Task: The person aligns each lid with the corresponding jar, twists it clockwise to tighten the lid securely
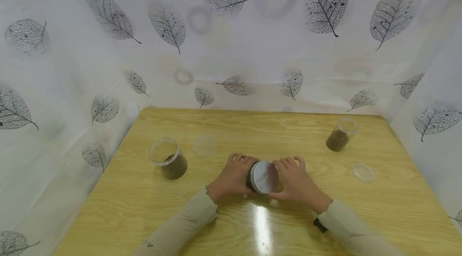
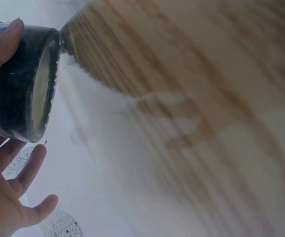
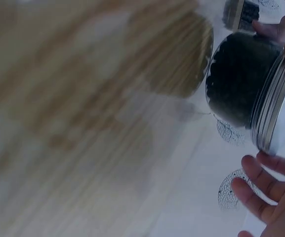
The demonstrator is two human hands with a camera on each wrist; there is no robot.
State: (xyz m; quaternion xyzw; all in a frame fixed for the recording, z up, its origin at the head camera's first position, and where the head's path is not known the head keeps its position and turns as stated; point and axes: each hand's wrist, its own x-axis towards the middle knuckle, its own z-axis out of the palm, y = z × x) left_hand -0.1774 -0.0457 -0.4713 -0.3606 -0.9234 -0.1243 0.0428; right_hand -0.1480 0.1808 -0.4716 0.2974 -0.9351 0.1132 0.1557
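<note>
Near the middle of the table, a jar (image 2: 14, 94) of dark contents is held between both hands, its silver lid (image 1: 266, 177) facing up toward the head camera. My left hand (image 1: 235, 176) grips the jar's body from the left, the thumb on the near side and the fingers round the far side. From the right, my right hand (image 1: 296, 180) holds the lid's rim between thumb and fingers. In the right wrist view the silver lid rim (image 3: 270, 106) sits on the jar, and some right-hand fingers (image 3: 263, 180) stretch out below it. The jar's bottom appears just above the tabletop.
An uncapped clear jar (image 1: 174, 166) with dark contents stands at the left, a clear lid (image 1: 204, 145) beside it. At the back right is a smaller open jar (image 1: 337, 140), with another clear lid (image 1: 363, 172) nearer. Leaf-patterned sheeting (image 1: 231, 47) surrounds the wooden table (image 1: 144, 216).
</note>
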